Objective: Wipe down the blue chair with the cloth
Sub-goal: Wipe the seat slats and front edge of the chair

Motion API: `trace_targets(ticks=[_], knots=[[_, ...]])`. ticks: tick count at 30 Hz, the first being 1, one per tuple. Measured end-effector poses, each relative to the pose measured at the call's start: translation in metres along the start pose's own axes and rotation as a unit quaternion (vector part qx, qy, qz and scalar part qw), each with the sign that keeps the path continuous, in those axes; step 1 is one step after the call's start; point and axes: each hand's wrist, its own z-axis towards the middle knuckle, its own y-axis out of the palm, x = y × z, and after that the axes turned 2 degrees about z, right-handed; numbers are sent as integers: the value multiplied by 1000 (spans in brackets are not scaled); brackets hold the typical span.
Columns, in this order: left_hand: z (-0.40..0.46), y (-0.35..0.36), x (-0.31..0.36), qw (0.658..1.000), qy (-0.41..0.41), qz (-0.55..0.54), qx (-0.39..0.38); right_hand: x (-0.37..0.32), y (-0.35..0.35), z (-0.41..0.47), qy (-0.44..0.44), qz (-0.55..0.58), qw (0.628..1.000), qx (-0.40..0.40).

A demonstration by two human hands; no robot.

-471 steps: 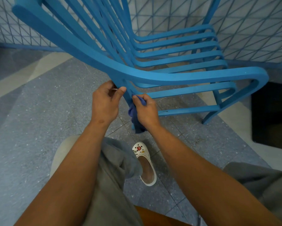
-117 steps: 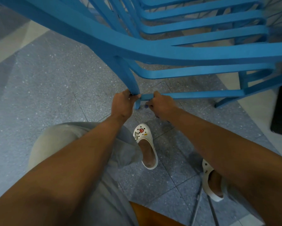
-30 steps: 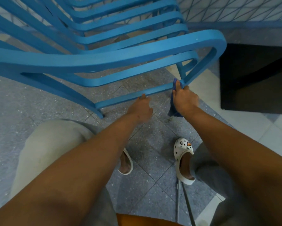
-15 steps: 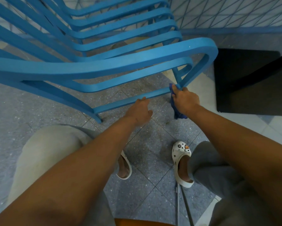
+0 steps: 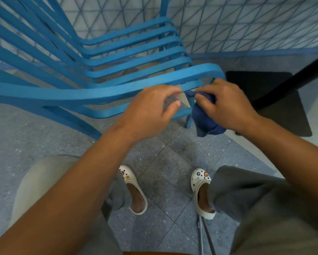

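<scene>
Head cam, looking down past both bare forearms, which reach forward side by side over the person's knees. The right hand [image 5: 226, 105] is knuckles-up with its fingers [image 5: 203, 98] curled around a bunched dark blue cloth [image 5: 204, 120], holding it right at the front corner of the blue chair [image 5: 103, 92], where the armrest bends down into the front leg. The loose end of the cloth hangs below the hand in a soft crumpled wad; it looks like a fleecy or microfibre kind of fabric. The left hand [image 5: 150, 109] hovers just beside it, fingers loosely bent and grasping nothing, thumb sticking out toward the cloth, fingertips close to the armrest rail, though whether they actually touch it is hard to tell.

The chair is made of smooth flat slats, painted matte blue, that sweep in long curves from the backrest at upper left down into the seat. Its long axis runs left to right across the view, with the front edge pointing right. It stands on a speckled grey tiled floor [image 5: 163, 162], with a triangle-patterned wall [image 5: 246, 24] behind. White clogs [image 5: 200, 192] with little charms show below, and a black mat [image 5: 276, 100] lies to the right.
</scene>
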Motion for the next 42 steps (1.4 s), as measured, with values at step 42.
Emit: trace_targets(ticks=[42], knots=[[-43,-104,-61,971,-80,224,-5,-20,-9,40,-122,-70,989,45]])
